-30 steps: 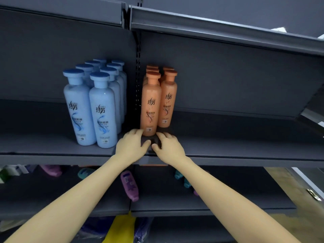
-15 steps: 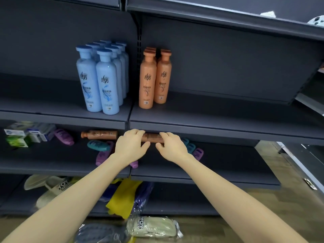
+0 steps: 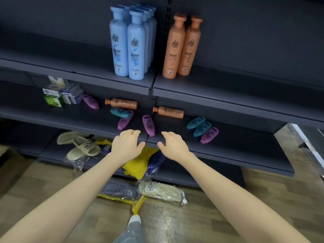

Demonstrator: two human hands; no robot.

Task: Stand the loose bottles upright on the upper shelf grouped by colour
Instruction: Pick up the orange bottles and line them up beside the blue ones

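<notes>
On the upper shelf [image 3: 228, 90] several blue bottles [image 3: 135, 44] stand upright beside two visible orange bottles [image 3: 175, 46]. On the shelf below, two loose orange bottles lie on their sides, one at the left [image 3: 121, 103] and one at the right [image 3: 169, 111]. My left hand [image 3: 127, 143] and my right hand [image 3: 172, 143] hover at that lower shelf's front edge, fingers loosely curled, holding nothing. A small purple bottle [image 3: 148, 125] lies between the two hands.
Small purple [image 3: 209, 135] and teal bottles [image 3: 195, 122] lie scattered on the lower shelf, with boxes [image 3: 60, 96] at its left. Slippers [image 3: 83, 149], a yellow bag [image 3: 140, 163] and wrapped slippers [image 3: 160, 191] are on the bottom shelf and floor.
The view has tilted down. Both hands have dropped from the upper shelf's edge to the front of the lower shelf. They hold nothing in any frame.
</notes>
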